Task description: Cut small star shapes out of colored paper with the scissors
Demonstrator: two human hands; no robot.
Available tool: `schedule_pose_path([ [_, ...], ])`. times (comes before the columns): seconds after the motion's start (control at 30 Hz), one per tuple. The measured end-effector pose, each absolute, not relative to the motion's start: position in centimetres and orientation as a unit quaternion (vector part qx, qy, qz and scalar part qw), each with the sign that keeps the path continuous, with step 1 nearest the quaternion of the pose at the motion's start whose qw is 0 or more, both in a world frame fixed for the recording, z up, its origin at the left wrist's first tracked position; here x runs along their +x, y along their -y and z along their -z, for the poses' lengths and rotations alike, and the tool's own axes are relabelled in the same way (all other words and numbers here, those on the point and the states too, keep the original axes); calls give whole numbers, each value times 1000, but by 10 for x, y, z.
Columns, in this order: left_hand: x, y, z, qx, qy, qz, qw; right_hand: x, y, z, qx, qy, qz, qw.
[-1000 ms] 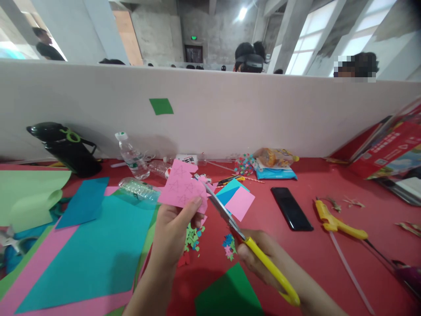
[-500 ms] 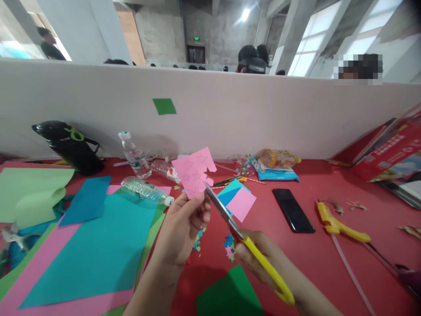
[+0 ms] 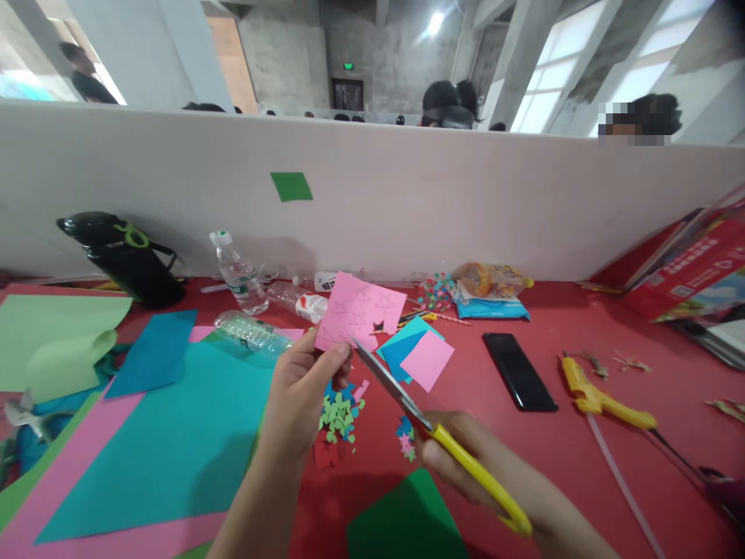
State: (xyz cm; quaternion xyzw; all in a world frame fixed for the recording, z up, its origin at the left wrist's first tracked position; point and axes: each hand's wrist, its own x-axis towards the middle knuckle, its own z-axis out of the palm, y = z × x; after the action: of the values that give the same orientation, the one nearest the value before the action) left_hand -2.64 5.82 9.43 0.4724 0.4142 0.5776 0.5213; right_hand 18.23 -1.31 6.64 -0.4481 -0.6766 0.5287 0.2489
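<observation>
My left hand (image 3: 299, 388) pinches a pink sheet of paper (image 3: 361, 303) by its lower left corner, thumb in front. Pencilled star outlines cover the sheet, and a star-shaped gap shows near its lower right edge. In my right hand (image 3: 457, 446) are scissors (image 3: 400, 390) with yellow handles; the blades look nearly closed, their tip at the sheet's lower edge. Whether the tip touches the paper, I cannot tell. Below the left hand lies a heap of green and blue paper scraps (image 3: 338, 415). Small cut stars (image 3: 406, 444) lie left of the right hand.
Large coloured sheets (image 3: 168, 435) cover the left side. Plastic bottles (image 3: 241, 279) and a black flask (image 3: 125, 260) stand or lie along the white partition (image 3: 466, 202). Rightward are a black phone (image 3: 519, 373) and a yellow glue gun (image 3: 605, 404) with a cord.
The pink sheet has been turned so its notched edge faces lower right. My left hand has shifted left and slightly down, uncovering the scrap heap. The scissors have moved slightly left and down.
</observation>
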Motion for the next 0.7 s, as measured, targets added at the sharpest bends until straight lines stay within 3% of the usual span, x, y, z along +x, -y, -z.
schedule_pose_path([
  [0.7,-30,-57,-96,540,-453,-564,429,183,14,-69,-445,667,-542,254],
])
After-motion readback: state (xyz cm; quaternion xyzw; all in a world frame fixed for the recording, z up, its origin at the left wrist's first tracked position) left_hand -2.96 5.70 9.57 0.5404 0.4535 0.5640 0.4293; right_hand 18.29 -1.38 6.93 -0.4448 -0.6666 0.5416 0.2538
